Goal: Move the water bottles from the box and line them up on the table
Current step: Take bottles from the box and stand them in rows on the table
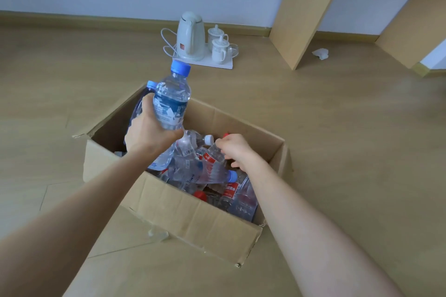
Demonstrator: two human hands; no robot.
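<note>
An open cardboard box [193, 222] sits on the wooden surface, holding several clear plastic water bottles [200, 171] in a loose pile. My left hand [147, 132] grips a blue-capped bottle [172, 101] with a blue label, lifted upright above the box's far left corner. Behind that hand, another blue-capped bottle [150, 84] leans against the box wall. My right hand [235, 149] is down inside the box on the right, fingers closed around a red-capped, red-labelled bottle [213, 154] that still lies among the others.
A white electric kettle [189, 36] and two lidded cups [219, 46] stand on a white tray [225, 64] beyond the box, with a coiled cord at its left. Wooden panels [304, 14] rise at the far right. A crumpled tissue [320, 53] lies by them.
</note>
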